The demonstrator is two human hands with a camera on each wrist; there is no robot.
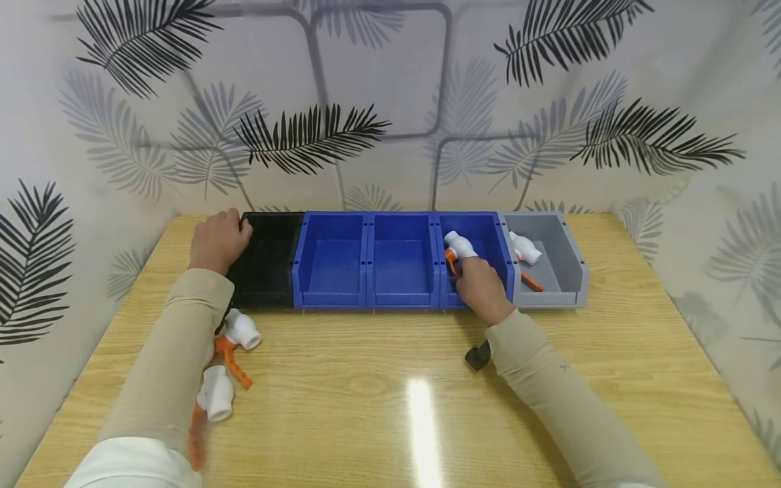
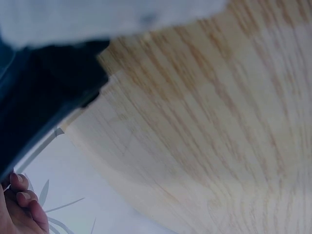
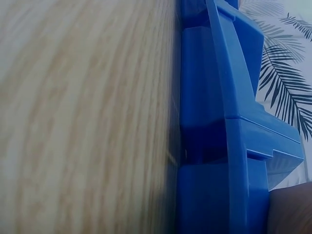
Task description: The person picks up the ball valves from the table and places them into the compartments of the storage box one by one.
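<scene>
At the left end of the bin row, my left hand (image 1: pixel 216 240) holds the upper left rim of a black bin (image 1: pixel 265 296). In the left wrist view its curled fingers (image 2: pixel 30 201) show at the lower left corner. My right hand (image 1: pixel 483 288) reaches into the rightmost blue bin (image 1: pixel 488 230) and grips a white ball valve (image 1: pixel 460 245) with an orange lever; its fingertips are partly hidden. Right beside it, a grey bin (image 1: pixel 564 261) contains another white valve (image 1: pixel 526 249) with an orange lever. The right wrist view shows mainly blue bin fronts (image 3: pixel 202 78).
Two more blue bins (image 1: pixel 331 298) (image 1: pixel 403 299) stand between the black one and the right hand. On the wooden table (image 1: pixel 342 393), white valves (image 1: pixel 244 331) (image 1: pixel 217 393) with orange levers lie by the left forearm, which partly covers them. A patterned wall (image 1: pixel 378 183) rises behind.
</scene>
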